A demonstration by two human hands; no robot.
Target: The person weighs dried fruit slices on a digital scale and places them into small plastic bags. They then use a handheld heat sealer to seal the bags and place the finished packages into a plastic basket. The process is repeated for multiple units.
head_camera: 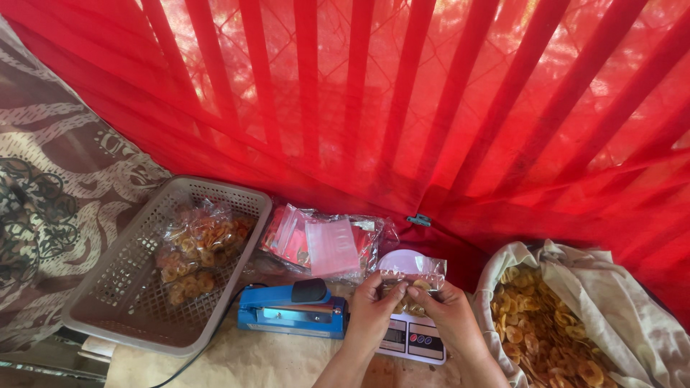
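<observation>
Item 1: left hand [371, 307], raised from the lower edge of the view, fingers curled and pinched on the left edge of a small clear plastic bag of yellow round chips [412, 276].

Item 2: right hand [444, 310], set beside it, thumb and fingers closed on the right edge of the same bag.

Item 3: white digital kitchen scale [411, 338], placed directly beneath the bag; whether contact is made cannot be told.

Item 4: blue impulse heat sealer [291, 307], laid just left of the left hand on a pale cloth-covered surface [266, 359].

Item 5: grey perforated plastic basket [122, 302], holding filled chip bags.

Item 6: pile of empty clear bags [327, 244], behind the sealer.

Item 7: cloth-lined sack of loose chips [618, 302], right of the right hand.

Backdrop: red striped fabric [402, 100].
</observation>
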